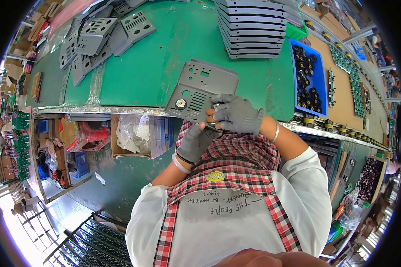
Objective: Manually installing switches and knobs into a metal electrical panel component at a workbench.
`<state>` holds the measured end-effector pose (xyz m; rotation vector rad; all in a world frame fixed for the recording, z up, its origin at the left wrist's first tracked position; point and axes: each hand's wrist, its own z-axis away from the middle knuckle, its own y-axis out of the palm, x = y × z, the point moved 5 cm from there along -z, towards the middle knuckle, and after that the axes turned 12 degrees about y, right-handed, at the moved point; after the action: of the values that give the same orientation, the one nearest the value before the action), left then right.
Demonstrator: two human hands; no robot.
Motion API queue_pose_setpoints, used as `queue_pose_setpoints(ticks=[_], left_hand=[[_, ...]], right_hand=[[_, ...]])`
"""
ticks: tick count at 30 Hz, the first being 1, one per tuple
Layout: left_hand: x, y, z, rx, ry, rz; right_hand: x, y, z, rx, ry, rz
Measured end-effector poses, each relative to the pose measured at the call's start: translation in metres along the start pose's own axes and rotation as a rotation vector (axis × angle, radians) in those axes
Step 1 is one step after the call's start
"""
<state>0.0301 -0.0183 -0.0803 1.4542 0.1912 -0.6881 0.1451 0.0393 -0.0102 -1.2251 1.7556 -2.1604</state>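
A bent grey sheet-metal panel point(196, 91) with round holes and slots is held tilted at the front edge of the green table. My left hand point(195, 143), in a grey glove, grips its near edge, the thumb lying along the panel's corner. My right hand point(238, 115), gloved too with bare fingertips, has its fingers bent over the panel's right near corner. A small shiny part, partly hidden, shows under those fingers. One round black fitting with a brass centre point(180, 103) sits in a hole on the panel's left side.
A blue bin point(324, 84) of black fittings stands to the right. Stacked grey panels point(252, 31) rise at the back, and loose panels point(96, 38) overlap at the far left. Beyond the bin, green circuit boards point(352, 75) lie on a brown surface. Shelves with boxes point(142, 133) sit below the table.
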Motion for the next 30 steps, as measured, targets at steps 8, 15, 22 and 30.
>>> queue_pose_setpoints(ticks=[8,15,22,30], left_hand=[[0.005,-0.001,-0.004,-0.019,-0.021,0.053],[0.011,-0.011,-0.006,-0.008,-0.049,0.057],[0.007,-0.004,-0.004,-0.019,-0.051,0.071],[0.007,-0.001,-0.006,-0.008,-0.015,0.049]], right_hand=[[0.014,0.008,-0.002,0.003,0.176,0.365],[0.012,-0.007,-0.009,0.164,0.270,0.285],[0.016,-0.005,-0.018,0.231,0.168,0.408],[0.007,-0.002,-0.012,0.176,0.499,0.486]])
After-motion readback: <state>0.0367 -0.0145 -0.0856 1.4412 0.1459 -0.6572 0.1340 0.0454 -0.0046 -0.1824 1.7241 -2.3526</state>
